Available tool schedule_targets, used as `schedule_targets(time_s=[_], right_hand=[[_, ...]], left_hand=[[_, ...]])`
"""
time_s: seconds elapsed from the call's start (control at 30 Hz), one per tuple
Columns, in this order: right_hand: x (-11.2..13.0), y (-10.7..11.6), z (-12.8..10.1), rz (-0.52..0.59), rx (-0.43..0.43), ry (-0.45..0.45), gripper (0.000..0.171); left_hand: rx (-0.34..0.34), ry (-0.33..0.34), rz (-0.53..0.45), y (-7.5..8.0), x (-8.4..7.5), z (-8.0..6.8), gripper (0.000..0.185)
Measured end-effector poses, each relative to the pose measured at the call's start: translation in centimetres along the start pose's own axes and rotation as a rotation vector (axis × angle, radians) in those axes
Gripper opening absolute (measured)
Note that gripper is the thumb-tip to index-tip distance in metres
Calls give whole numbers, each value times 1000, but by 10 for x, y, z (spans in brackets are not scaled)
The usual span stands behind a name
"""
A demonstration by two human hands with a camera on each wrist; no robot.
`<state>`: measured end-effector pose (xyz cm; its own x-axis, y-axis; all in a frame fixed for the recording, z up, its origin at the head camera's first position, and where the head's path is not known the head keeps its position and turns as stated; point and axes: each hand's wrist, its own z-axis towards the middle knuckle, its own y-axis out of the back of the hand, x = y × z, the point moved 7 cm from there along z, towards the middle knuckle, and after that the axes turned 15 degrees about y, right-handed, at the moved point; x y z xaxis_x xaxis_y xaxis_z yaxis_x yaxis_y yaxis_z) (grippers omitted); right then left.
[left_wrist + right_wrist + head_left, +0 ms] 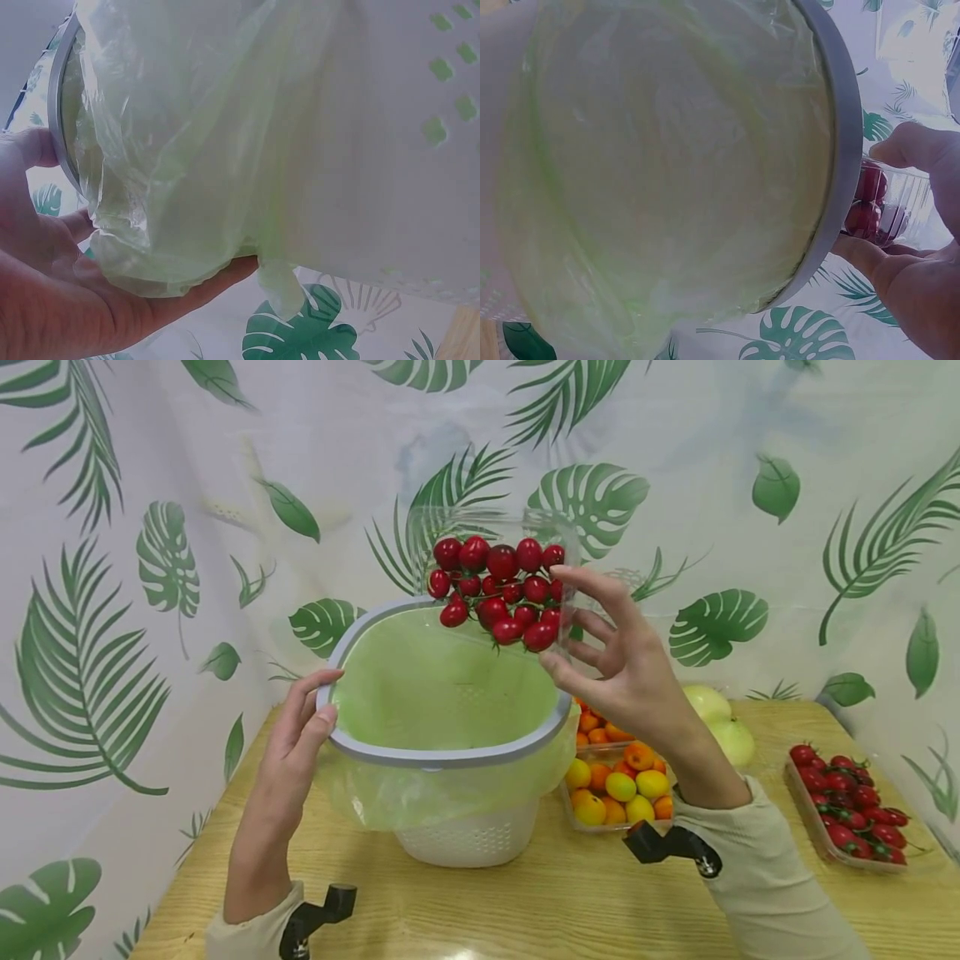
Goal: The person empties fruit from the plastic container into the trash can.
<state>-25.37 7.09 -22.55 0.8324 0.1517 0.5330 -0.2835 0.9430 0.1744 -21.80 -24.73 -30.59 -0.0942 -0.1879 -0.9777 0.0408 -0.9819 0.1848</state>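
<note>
A white trash bin (465, 839) with a grey rim (450, 758) stands on the table, lined with a thin green plastic bag (442, 693) that is folded over the outside. My left hand (296, 739) grips the rim at its left side, thumb on the near edge; the left wrist view shows fingers under the bag's overhang (172, 225). My right hand (622, 652) holds a clear plastic box of cherry tomatoes (502, 585) by its right side, tilted above the far part of the bin's opening. In the right wrist view the rim hides most of the box of tomatoes (866, 202).
Right of the bin sits a clear box of small orange and yellow citrus fruits (621, 785), with another box of orange fruits (597, 731) behind it. Farther right are pale green round fruits (720, 727) and a second box of cherry tomatoes (847, 806). A leaf-patterned sheet (225, 510) hangs behind.
</note>
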Motion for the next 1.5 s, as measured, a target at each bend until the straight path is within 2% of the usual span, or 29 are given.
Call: schedule_targets(time_s=[0.9,1.2,1.5], right_hand=[[3,-1,0,-62,25,-22,75],[10,-4,1,-46,30,35,74],[13,-6,0,-128,59,71,73]], left_hand=[[-6,-3,12,0,0,0,40],[-5,-7,-9,0,0,0,40],[-1,-18,-8,-1,0,0,40]])
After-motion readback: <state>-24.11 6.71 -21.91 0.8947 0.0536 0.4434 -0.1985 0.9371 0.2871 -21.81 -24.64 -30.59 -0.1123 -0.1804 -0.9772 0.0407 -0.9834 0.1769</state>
